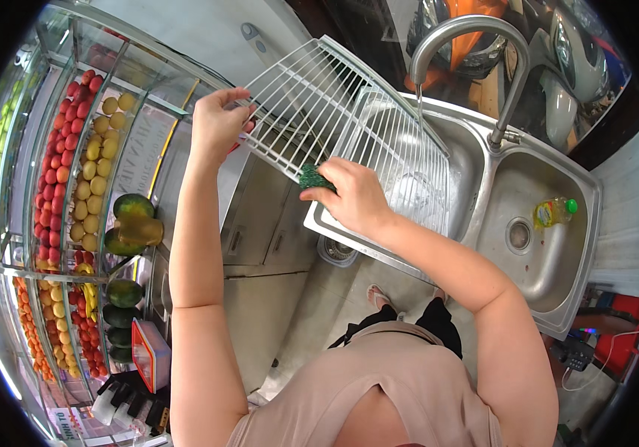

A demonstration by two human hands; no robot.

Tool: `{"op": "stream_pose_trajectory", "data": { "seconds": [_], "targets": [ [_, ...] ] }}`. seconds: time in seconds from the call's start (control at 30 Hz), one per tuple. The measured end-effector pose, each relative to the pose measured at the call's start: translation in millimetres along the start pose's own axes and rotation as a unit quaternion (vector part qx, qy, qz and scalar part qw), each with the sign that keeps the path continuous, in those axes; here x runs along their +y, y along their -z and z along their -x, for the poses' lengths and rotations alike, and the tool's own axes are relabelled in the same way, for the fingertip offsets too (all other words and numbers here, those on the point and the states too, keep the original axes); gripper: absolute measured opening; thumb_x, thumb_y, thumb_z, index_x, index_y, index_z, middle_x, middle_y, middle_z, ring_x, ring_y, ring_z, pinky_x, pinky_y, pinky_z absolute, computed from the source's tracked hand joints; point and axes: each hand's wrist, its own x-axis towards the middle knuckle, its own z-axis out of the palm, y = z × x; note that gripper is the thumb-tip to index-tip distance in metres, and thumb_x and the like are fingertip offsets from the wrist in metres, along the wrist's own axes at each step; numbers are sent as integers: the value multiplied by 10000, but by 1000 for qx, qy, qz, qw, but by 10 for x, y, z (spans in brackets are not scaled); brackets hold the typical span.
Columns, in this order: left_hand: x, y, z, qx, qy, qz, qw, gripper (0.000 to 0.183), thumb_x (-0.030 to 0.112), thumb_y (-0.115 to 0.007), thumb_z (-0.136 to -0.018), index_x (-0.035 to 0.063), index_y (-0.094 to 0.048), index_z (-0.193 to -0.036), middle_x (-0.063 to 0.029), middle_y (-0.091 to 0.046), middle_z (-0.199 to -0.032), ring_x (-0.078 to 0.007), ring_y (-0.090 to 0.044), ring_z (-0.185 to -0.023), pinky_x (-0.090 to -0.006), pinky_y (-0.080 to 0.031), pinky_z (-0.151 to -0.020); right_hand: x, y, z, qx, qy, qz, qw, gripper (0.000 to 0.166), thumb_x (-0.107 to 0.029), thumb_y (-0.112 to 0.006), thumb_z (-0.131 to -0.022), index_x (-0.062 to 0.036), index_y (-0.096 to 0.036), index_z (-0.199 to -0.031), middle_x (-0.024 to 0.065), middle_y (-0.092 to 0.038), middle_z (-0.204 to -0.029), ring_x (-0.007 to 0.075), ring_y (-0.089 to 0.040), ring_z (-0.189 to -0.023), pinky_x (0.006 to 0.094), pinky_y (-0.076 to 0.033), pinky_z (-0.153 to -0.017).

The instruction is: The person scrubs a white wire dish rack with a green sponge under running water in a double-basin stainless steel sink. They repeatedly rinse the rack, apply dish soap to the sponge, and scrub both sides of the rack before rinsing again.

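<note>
My left hand (222, 124) grips the left corner of a white wire shelf rack (347, 112), which is held tilted over the left bowl of a steel double sink (467, 167). In my right hand (353, 193) is a green scouring pad (314, 176), pressed against the rack's near edge rail. Water runs from the curved steel faucet (467, 25) past the rack's far side into the left bowl. The rack's right end reaches down into that bowl, where its wires overlap the wet steel.
A plastic bottle with a green cap (554, 212) lies in the right bowl. Steel cabinets (258, 223) stand left of the sink. Glass shelves of fruit (65, 167), watermelons (123, 293) and a red-rimmed plastic container (151, 356) are farther left. Motorbikes (568, 67) stand beyond the sink.
</note>
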Motion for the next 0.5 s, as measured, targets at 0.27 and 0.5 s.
{"op": "stream_pose_trajectory", "data": {
  "seconds": [0.27, 0.5],
  "targets": [
    [-126, -18, -60, 4, -7, -30, 1000, 274, 10, -606, -766, -48, -594, -1034, -89, -627, -825, -78, -566, -648, -190, -468, -537, 290, 538, 1357, 3, 65, 113, 991, 347, 41, -639, -609, 32, -596, -953, 117, -552, -870, 256, -555, -740, 336, -468, -630],
    [-20, -73, -126, 26, -99, -66, 993, 276, 80, -615, -722, -15, -645, -980, -87, -626, -733, -131, -590, -560, -260, -457, -490, 112, 382, 794, 55, 34, 33, 997, 358, -26, -678, -630, 6, -586, -974, 116, -547, -870, 278, -548, -783, 361, -461, -658]
  ]
}}
